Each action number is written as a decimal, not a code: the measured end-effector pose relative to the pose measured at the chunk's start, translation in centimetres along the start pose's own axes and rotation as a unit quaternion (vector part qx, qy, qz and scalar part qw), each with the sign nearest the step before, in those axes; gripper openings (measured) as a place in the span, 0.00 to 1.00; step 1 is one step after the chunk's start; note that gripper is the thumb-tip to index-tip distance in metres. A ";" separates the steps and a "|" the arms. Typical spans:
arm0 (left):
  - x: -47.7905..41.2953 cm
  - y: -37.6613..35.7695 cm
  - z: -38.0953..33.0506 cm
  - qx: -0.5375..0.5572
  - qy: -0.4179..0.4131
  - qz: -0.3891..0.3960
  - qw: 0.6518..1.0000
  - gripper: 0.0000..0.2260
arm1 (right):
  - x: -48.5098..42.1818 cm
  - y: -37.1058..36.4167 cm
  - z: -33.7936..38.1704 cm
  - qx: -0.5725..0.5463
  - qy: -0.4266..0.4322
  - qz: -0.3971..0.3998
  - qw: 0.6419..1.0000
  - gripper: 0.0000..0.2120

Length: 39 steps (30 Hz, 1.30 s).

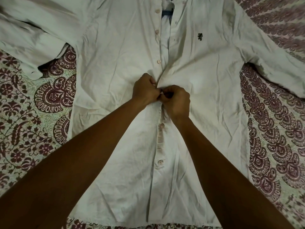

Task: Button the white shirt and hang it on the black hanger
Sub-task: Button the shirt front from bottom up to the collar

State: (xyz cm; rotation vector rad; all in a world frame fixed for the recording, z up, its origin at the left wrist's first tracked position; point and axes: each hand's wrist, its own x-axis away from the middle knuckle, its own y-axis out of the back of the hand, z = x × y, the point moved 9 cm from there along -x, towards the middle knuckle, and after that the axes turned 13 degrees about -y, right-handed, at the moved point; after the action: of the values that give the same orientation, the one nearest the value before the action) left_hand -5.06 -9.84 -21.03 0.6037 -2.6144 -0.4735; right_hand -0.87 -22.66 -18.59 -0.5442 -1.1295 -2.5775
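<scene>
White placket cloth is pinched in both grips: left hand (145, 90) and right hand (177, 101) curl tight on the shirt (115, 63) edges at mid-front, knuckles touching. The button being worked is hidden. Two buttons (162, 125) below look fastened, three above are open. Shirt lies flat on the bed (33, 113). Risk: cloth bunches under the fingers, so the button could miss its hole or enter the wrong one.

Both hands, left (145, 90) and right (177, 100), meet with curled, pinching fingers, forearms extended.
</scene>
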 end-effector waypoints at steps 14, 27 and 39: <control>0.9 -0.1 0.8 0.028 0.033 -0.025 0.999 0.04 | -0.3 -0.9 -1.5 -0.101 -0.084 0.090 0.987 0.05; 0.5 -0.6 1.2 0.053 0.066 0.018 0.996 0.10 | -0.7 -0.4 -1.0 -0.059 -0.027 0.007 0.998 0.06; 0.5 -0.1 0.6 0.008 -0.046 -0.025 0.999 0.15 | -1.6 -0.8 -1.8 -0.073 -0.155 0.100 0.980 0.11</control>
State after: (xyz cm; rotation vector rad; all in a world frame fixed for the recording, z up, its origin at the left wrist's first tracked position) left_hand -5.75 -10.04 -21.42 0.6674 -2.6983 -0.5077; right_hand -0.16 -23.36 -20.91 -1.0682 -0.9190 -2.4690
